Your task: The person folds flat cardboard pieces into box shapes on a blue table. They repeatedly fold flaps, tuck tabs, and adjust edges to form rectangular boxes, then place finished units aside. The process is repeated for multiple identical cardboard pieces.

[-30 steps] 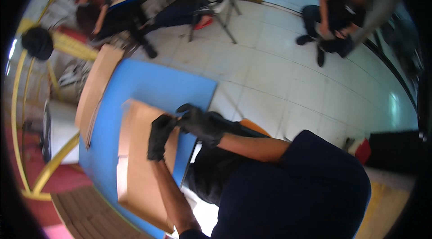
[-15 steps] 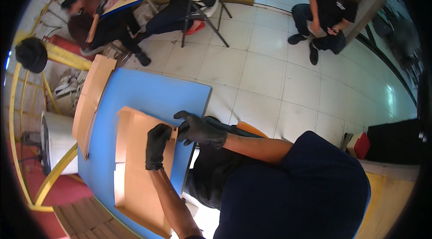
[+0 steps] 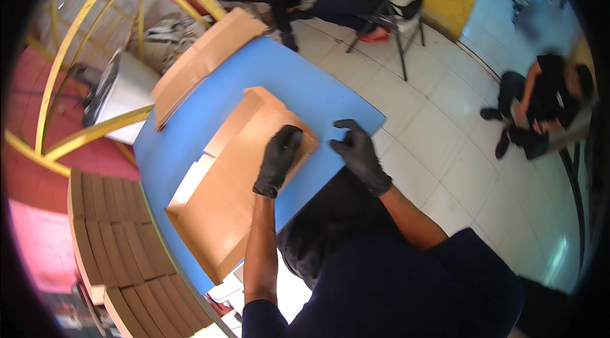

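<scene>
- Two gloved hands are at work over one flat cardboard blank (image 3: 235,192), which lies on the blue table (image 3: 190,128) with its long axis running from 7 o'clock to 1 o'clock.
- Left hand (image 3: 278,160): fingers extended and nearly flat, pressed palm-down on the upper right part of the blank. It grips nothing; contact is pressure only.
- Right hand (image 3: 359,153): fingers loosely curled and half open, hovering just off the table's edge at 3 o'clock of the left hand. It holds nothing and appears clear of the cardboard.
- Handling judgement: the blank looks light, stiff across its panels and weak at the score lines, so it should fold there readily. The surface appears dry and matte, so glove slip is unlikely. Corners and flap edges would crush or tear under a hard pinch.
- Advised hold: along a long free edge or beside a fold, palm flat on the panel, not at a corner.
- A second cardboard stack (image 3: 203,61) lies at 11 o'clock on the same table, apart from the blank.
- More flattened cardboard (image 3: 121,242) stands stacked at 8 o'clock, off the table.
- Other persons sit at 12 and 3 o'clock, well apart.
</scene>
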`<act>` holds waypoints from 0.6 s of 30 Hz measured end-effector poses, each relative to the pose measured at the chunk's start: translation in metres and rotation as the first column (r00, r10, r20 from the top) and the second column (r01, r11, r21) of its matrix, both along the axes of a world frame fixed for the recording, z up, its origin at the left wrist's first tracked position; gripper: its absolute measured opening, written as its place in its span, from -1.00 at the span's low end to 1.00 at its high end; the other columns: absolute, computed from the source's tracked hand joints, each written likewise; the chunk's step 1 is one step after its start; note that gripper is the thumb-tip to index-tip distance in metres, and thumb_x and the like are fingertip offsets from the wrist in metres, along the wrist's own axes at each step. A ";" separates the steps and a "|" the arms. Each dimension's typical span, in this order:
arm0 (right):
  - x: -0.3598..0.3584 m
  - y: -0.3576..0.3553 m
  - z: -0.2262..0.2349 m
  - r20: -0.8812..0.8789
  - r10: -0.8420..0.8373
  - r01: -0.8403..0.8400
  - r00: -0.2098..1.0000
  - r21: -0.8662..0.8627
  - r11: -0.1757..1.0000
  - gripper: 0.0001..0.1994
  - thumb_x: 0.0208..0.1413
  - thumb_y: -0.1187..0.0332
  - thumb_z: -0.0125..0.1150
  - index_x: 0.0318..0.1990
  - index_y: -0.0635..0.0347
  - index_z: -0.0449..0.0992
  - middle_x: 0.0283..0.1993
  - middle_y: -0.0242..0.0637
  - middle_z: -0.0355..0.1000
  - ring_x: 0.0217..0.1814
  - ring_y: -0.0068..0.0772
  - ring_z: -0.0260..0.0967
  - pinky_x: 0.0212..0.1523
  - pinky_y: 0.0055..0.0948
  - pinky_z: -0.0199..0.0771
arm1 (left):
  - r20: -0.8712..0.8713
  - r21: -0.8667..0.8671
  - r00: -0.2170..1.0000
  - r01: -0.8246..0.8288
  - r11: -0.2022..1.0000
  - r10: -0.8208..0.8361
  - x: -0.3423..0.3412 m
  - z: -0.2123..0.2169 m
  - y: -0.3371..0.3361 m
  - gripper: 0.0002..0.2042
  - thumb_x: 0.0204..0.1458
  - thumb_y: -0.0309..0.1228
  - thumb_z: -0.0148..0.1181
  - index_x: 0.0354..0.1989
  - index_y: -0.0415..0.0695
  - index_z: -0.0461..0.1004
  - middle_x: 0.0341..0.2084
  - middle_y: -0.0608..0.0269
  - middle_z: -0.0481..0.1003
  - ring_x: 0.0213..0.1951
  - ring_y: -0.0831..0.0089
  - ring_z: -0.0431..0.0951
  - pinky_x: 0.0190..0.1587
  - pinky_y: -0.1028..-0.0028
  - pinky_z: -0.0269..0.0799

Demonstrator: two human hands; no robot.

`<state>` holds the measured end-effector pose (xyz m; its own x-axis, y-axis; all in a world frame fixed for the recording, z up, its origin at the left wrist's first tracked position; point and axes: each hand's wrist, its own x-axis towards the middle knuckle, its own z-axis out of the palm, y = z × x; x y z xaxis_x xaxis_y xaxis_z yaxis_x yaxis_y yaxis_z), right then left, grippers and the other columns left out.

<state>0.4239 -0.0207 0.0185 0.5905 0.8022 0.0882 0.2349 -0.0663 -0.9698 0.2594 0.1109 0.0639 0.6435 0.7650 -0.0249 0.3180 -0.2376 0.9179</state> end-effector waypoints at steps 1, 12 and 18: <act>0.005 -0.001 0.002 -0.100 -0.018 0.022 0.995 0.037 0.999 -0.66 0.10 0.55 0.32 0.05 0.13 0.56 -0.57 -0.55 0.21 -0.55 -0.71 0.10 -0.53 -0.56 0.15 | -0.101 0.274 0.993 0.079 0.958 -0.053 -0.006 0.003 -0.007 -0.70 0.14 -0.35 0.32 0.01 -0.20 0.58 -0.19 0.15 0.64 -0.09 0.34 0.63 -0.01 0.33 0.51; 0.016 -0.005 0.075 -0.051 0.272 -0.239 0.961 0.343 0.908 -0.50 0.34 0.31 0.18 0.39 0.17 0.35 0.37 -0.08 0.41 0.28 -0.26 0.47 0.31 -0.21 0.40 | -0.118 0.092 0.888 0.455 0.886 -0.444 -0.032 0.044 -0.064 -0.81 0.20 -0.44 0.25 -0.08 -0.20 0.67 -0.19 0.19 0.68 -0.07 0.35 0.63 -0.01 0.33 0.51; -0.045 -0.003 0.116 0.828 0.291 -0.581 0.480 0.050 0.813 -0.12 0.03 -0.01 0.39 0.51 0.05 0.20 0.66 0.03 -0.21 0.64 0.50 -0.37 0.48 0.49 -0.24 | 0.511 -0.107 0.859 0.027 0.994 0.031 -0.031 0.074 -0.051 -0.81 0.24 -0.52 0.11 -0.10 -0.26 0.63 -0.20 0.27 0.64 -0.15 0.49 0.58 -0.03 0.42 0.49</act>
